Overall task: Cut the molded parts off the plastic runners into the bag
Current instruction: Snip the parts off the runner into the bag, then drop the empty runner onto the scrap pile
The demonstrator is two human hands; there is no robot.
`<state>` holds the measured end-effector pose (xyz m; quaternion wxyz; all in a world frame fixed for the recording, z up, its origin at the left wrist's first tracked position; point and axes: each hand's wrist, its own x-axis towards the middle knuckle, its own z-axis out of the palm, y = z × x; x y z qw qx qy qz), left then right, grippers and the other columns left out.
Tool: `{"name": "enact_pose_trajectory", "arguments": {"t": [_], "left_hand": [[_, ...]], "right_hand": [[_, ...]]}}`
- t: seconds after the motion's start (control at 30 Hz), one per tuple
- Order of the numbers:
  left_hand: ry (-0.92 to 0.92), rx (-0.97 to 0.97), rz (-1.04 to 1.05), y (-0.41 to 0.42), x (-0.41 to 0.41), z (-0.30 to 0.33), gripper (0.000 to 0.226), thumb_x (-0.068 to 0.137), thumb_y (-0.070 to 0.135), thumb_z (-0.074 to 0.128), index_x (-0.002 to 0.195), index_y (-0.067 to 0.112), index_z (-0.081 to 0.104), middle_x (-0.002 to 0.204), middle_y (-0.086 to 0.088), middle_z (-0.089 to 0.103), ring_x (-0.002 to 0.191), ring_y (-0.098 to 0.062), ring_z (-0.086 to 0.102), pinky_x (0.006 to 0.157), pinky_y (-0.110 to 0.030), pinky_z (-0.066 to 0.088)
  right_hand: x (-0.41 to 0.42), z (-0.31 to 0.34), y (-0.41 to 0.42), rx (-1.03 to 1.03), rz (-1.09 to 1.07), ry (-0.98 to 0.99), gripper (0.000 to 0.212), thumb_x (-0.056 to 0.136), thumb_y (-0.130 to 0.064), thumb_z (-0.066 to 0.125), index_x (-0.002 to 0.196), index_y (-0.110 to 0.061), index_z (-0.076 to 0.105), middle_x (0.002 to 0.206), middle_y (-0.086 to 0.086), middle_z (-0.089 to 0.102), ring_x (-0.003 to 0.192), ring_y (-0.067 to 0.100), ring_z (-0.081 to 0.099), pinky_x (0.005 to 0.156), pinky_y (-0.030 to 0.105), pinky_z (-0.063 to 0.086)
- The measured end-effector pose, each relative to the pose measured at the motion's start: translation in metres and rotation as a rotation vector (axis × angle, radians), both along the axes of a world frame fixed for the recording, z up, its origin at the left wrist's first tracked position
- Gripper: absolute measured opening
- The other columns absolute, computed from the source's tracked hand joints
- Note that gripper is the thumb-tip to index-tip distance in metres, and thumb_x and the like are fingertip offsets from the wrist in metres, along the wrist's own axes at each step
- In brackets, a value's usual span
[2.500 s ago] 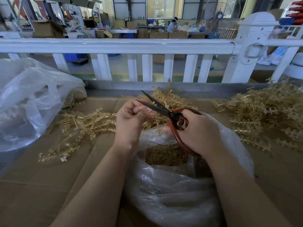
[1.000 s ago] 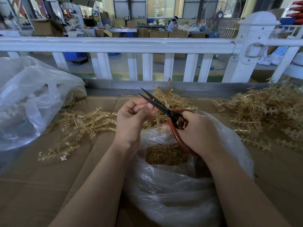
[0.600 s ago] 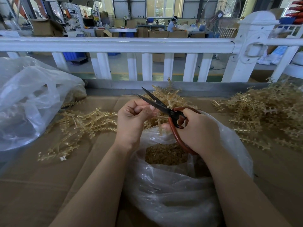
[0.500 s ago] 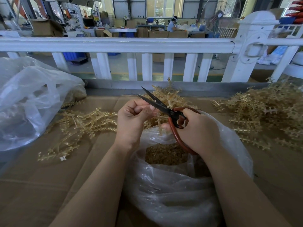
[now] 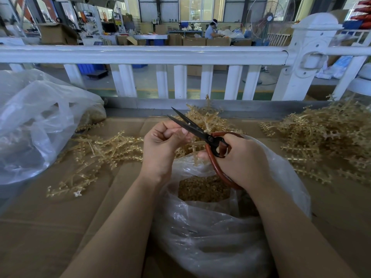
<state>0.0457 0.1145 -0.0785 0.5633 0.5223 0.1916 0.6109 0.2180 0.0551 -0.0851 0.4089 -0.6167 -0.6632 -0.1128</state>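
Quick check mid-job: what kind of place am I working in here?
Most likely a factory floor for plastic moulding. Heaps of tan runners lie on a cardboard-covered bench, a big fan stands beyond the white railing, and cardboard boxes are stacked behind.

Both bare arms reach forward, close together. The left hand (image 5: 160, 145) is curled into a fist, pinching something thin. The right hand (image 5: 244, 159) has its fingers curled tight too.

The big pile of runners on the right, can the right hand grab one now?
Probably not yet. The right hand grips the scissors, so its fingers are busy. Nothing blocks the way to the pile.
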Motion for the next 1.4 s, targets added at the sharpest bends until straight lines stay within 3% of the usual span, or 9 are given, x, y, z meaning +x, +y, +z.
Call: {"name": "enact_pose_trajectory", "arguments": {"t": [0.07, 0.2, 0.37, 0.53, 0.63, 0.83, 1.1, 1.17, 1.4], "left_hand": [[-0.005, -0.017, 0.006, 0.000, 0.000, -0.001, 0.007, 0.086, -0.005, 0.063, 0.088, 0.002, 0.063, 0.072, -0.007, 0.068, 0.072, -0.021, 0.064, 0.079, -0.035, 0.057], [-0.021, -0.042, 0.010, 0.000, -0.001, 0.000, 0.011, 0.080, 0.003, 0.068, 0.089, 0.001, 0.062, 0.071, -0.007, 0.067, 0.070, -0.019, 0.064, 0.079, -0.034, 0.057], [-0.090, -0.151, 0.041, 0.003, -0.003, 0.001, 0.009, 0.088, -0.003, 0.062, 0.096, 0.001, 0.061, 0.070, -0.003, 0.070, 0.066, -0.012, 0.068, 0.068, -0.025, 0.058], [-0.144, -0.233, 0.039, 0.003, -0.004, 0.003, 0.014, 0.093, -0.006, 0.057, 0.092, 0.008, 0.059, 0.079, -0.007, 0.074, 0.073, -0.015, 0.073, 0.065, -0.022, 0.058], [-0.161, -0.243, 0.033, 0.002, -0.004, 0.003, 0.015, 0.094, -0.005, 0.055, 0.092, 0.009, 0.058, 0.082, -0.007, 0.074, 0.077, -0.017, 0.073, 0.064, -0.022, 0.058], [-0.179, -0.275, 0.035, 0.002, -0.004, 0.005, 0.015, 0.096, -0.004, 0.055, 0.092, 0.010, 0.058, 0.082, -0.005, 0.075, 0.078, -0.016, 0.074, 0.060, -0.022, 0.057], [-0.184, -0.271, 0.021, 0.001, -0.004, 0.007, 0.017, 0.095, -0.005, 0.054, 0.091, 0.010, 0.059, 0.080, -0.004, 0.074, 0.078, -0.015, 0.073, 0.060, -0.021, 0.058], [-0.185, -0.269, 0.015, 0.001, -0.004, 0.007, 0.017, 0.095, -0.005, 0.055, 0.092, 0.011, 0.059, 0.081, -0.004, 0.074, 0.078, -0.015, 0.073, 0.059, -0.021, 0.057], [-0.173, -0.265, 0.008, 0.000, -0.003, 0.007, 0.014, 0.095, -0.005, 0.055, 0.094, 0.009, 0.059, 0.083, -0.005, 0.074, 0.079, -0.015, 0.074, 0.058, -0.020, 0.055]], "right_hand": [[0.000, -0.001, 0.000, 0.012, 0.000, 0.000, 0.050, 0.074, -0.089, 0.046, 0.064, -0.044, 0.026, 0.056, -0.028, 0.032, 0.052, -0.011, 0.035, 0.054, 0.008, 0.023], [-0.001, -0.001, 0.000, 0.018, 0.021, 0.014, 0.049, 0.075, -0.090, 0.043, 0.064, -0.044, 0.028, 0.055, -0.028, 0.035, 0.051, -0.009, 0.039, 0.052, 0.008, 0.026], [-0.001, -0.002, 0.001, -0.023, 0.055, 0.076, 0.047, 0.073, -0.086, 0.052, 0.069, -0.040, 0.047, 0.059, -0.025, 0.049, 0.056, -0.005, 0.052, 0.052, 0.005, 0.033], [0.001, 0.000, 0.004, -0.066, 0.067, 0.249, 0.066, 0.064, -0.092, 0.052, 0.067, -0.028, 0.062, 0.058, -0.012, 0.062, 0.060, 0.003, 0.062, 0.055, 0.019, 0.050], [0.003, 0.001, 0.003, -0.126, 0.081, 0.391, 0.059, 0.064, -0.083, 0.059, 0.075, -0.027, 0.071, 0.069, -0.013, 0.069, 0.068, 0.004, 0.065, 0.065, 0.029, 0.056], [0.006, 0.002, 0.005, -0.195, 0.040, 0.509, 0.019, 0.078, -0.055, 0.075, 0.075, -0.040, 0.064, 0.078, -0.032, 0.068, 0.076, -0.007, 0.064, 0.063, 0.019, 0.047], [0.006, 0.008, 0.003, -0.207, 0.099, 0.672, 0.021, 0.079, -0.045, 0.081, 0.079, -0.027, 0.070, 0.073, -0.014, 0.071, 0.071, 0.000, 0.066, 0.062, 0.017, 0.050], [0.003, 0.010, 0.003, -0.236, 0.123, 0.667, 0.019, 0.079, -0.044, 0.081, 0.079, -0.028, 0.070, 0.075, -0.014, 0.071, 0.074, -0.001, 0.066, 0.061, 0.010, 0.047], [-0.003, 0.015, 0.000, -0.236, 0.209, 0.697, 0.012, 0.079, -0.034, 0.084, 0.083, -0.032, 0.073, 0.080, -0.016, 0.073, 0.077, -0.001, 0.068, 0.063, 0.006, 0.048]]}}
